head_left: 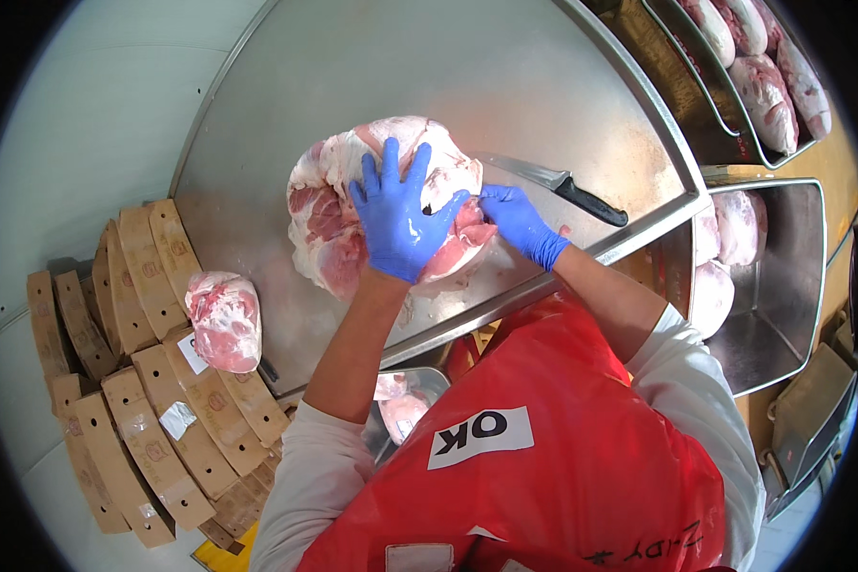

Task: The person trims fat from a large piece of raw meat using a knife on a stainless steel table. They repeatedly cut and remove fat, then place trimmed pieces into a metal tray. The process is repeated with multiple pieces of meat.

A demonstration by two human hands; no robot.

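A large pink and white piece of raw meat (pixel 319 214), with a pale fat layer, lies on the steel table (pixel 372 57). My left hand (pixel 396 219), in a blue glove, rests flat on top of it with fingers spread. At the meat's right edge, my right hand (pixel 521 221), also gloved in blue, has its fingers curled closed; what they pinch is hidden. Just beyond that hand lies a knife (pixel 582 195) with a black handle, its blade pointing left toward the meat.
A smaller meat piece (pixel 224 322) sits at the table's left edge, by stacked brown cardboard boxes (pixel 143 448). Metal bins with meat stand at right, one a deep bin (pixel 782 296), another a far bin (pixel 672 38). A steel tub (pixel 429 379) with meat sits below the table's near edge.
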